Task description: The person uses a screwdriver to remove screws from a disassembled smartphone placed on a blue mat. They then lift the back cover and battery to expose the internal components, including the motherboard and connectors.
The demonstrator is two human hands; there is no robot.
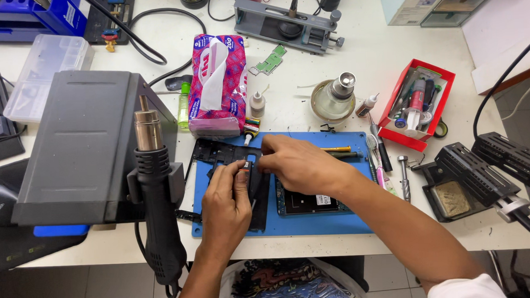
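Note:
Both hands work over a blue mat (314,223) at the table's front. My left hand (226,206) pinches a small dark part against a black phone frame (209,152) that lies on the mat. My right hand (298,165) comes in from the right, its fingertips touching the same small part beside my left thumb. Under my right wrist lies an opened phone body (308,203) with its board showing. The small part is mostly hidden by the fingers.
A hot-air station (83,143) with its black wand (155,200) stands at left. Behind the mat are a pink tissue pack (218,83), small bottles, a round metal dispenser (333,96) and a red tool tray (416,102). Screwdrivers lie at the mat's right edge; a soldering stand (463,180) sits right.

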